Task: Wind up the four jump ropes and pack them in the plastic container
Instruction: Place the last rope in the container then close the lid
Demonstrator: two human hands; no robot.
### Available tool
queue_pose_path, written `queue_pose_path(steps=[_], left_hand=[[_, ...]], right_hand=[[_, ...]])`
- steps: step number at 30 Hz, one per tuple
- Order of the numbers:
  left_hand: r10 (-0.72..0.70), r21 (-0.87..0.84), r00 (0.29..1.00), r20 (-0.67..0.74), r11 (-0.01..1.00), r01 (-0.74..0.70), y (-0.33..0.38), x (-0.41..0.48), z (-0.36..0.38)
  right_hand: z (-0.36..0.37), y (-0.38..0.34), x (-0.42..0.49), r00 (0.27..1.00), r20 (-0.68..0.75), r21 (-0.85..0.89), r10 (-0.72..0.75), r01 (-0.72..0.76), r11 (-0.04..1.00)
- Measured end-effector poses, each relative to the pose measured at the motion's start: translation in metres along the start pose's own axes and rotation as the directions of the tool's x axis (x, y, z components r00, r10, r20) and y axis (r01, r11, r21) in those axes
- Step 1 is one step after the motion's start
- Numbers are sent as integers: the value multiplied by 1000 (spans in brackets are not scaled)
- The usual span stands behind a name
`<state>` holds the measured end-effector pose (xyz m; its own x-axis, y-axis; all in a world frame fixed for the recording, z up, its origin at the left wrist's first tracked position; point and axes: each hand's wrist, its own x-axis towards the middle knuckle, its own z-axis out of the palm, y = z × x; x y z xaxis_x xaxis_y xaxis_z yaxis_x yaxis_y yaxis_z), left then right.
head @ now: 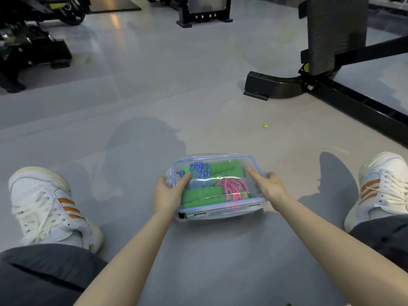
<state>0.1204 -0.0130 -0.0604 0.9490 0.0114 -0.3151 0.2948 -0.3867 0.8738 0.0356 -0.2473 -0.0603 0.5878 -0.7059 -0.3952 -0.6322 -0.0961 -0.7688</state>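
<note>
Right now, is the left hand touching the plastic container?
Touching. The head view shows the left hand gripping the left end of the plastic container, thumb on its lid.

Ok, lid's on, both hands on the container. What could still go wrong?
The green handles and pink rope fill the container to its lid, which may not seat flat under the left hand and right hand. A green bit shows at the near left corner below the lid's rim and might get pinched.
</note>
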Motion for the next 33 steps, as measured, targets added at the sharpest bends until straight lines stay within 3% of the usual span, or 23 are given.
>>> queue_pose_path(steps=[5,9,13,15,16,18,19,22,25,27,30,33], left_hand=[[-9,-57,1000,10,998,10,-8,-6,-8],[-39,-21,998,41,999,40,-18,-34,-17],[18,186,985,174,981,-51,-14,-62,-25],[209,482,959,190,832,-277,1,-62,-22],[325,613,914,245,678,-405,11,-59,-18],[446,698,779,441,376,-610,27,-49,-5],[442,676,726,527,299,-673,33,-44,3],[288,644,697,657,267,-717,33,-33,24],[250,689,732,634,248,-681,21,-30,31],[269,715,764,587,270,-645,14,-34,29],[261,756,816,516,311,-577,9,-50,27],[178,802,898,403,404,-440,0,-83,28]], right_hand=[[-1,4,-6,998,-24,-1,-56,56,998],[-15,20,-17,993,-7,-112,-121,119,987],[-32,26,-27,978,41,-212,-206,210,954],[-34,26,-29,970,59,-257,-237,244,935],[-34,24,-30,968,61,-276,-245,252,928],[-34,22,-33,967,55,-317,-249,254,914],[-34,22,-36,968,45,-356,-247,247,901],[-30,26,-46,965,-48,-488,-257,202,849],[-22,29,-60,910,-338,-298,-241,140,944],[-14,31,-77,858,-497,-99,-129,91,991],[9,38,-104,889,-400,297,221,-103,949],[27,45,-118,904,-308,404,298,-160,901]])
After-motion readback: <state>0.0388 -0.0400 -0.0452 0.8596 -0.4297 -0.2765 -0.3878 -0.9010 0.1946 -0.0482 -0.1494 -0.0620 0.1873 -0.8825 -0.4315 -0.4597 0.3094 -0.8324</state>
